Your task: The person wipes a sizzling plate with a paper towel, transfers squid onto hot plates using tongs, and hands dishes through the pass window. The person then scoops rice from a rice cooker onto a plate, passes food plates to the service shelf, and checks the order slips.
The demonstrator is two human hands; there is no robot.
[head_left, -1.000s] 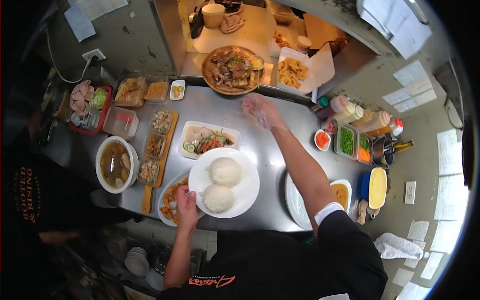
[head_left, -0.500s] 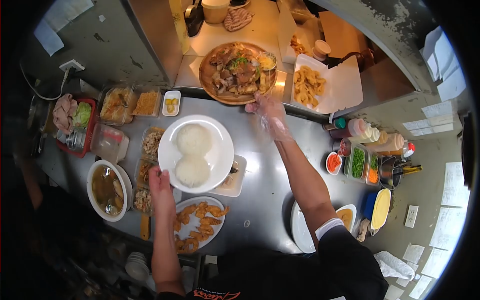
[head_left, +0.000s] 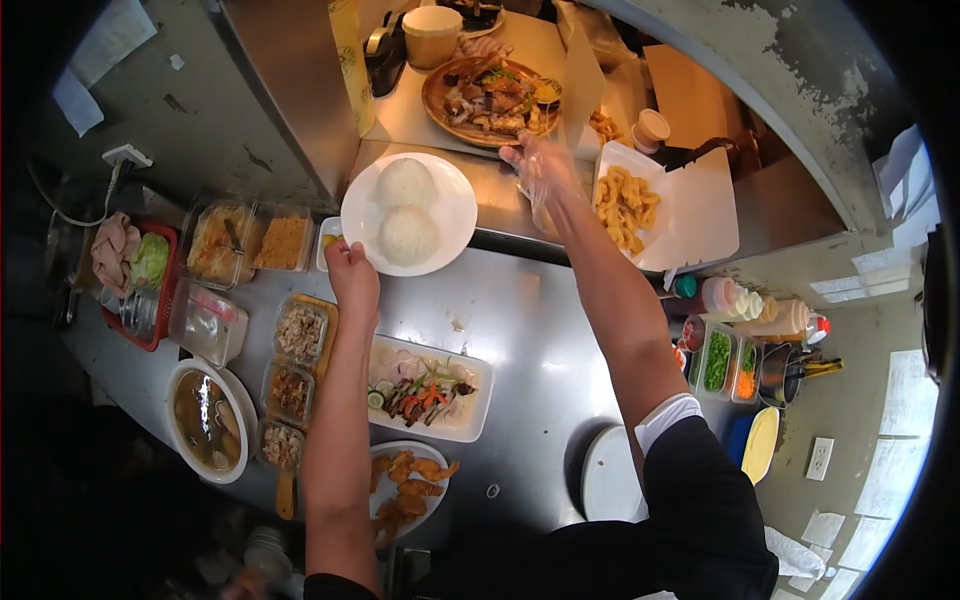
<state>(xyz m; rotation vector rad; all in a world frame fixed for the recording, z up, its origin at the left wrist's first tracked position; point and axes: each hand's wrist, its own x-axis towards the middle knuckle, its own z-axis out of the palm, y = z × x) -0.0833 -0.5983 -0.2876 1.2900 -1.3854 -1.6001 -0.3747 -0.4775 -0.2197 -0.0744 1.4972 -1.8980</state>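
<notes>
My left hand (head_left: 352, 285) is closed on the near-left rim of a white plate (head_left: 455, 215) bearing two mounds of white rice (head_left: 408, 232). This plate hovers across the counter's back edge and the ledge. Farther right, my right hand (head_left: 545, 170), in a clear plastic glove, has its fingers apart at the near rim of a round wooden plate (head_left: 435, 105). Sliced meat (head_left: 490, 100) with green garnish and a small cup of yellow shreds (head_left: 546, 92) sit on the wooden plate, which rests on the pass-through shelf. Whether the fingertips still touch its rim is unclear.
Fried rings fill a white box (head_left: 690, 215) at right. Below my arms lie a rectangular garnished dish (head_left: 480, 405) and a plate of fried pieces (head_left: 432, 520). Left are a soup bowl (head_left: 238, 400), small tubs on a wooden board (head_left: 286, 495), and food containers (head_left: 283, 242). Sauce bottles (head_left: 720, 293) stand right.
The wooden plate has moved farther back onto the shelf, and my right hand's grip has loosened. My left hand has carried the rice plate forward, uncovering the rectangular dish.
</notes>
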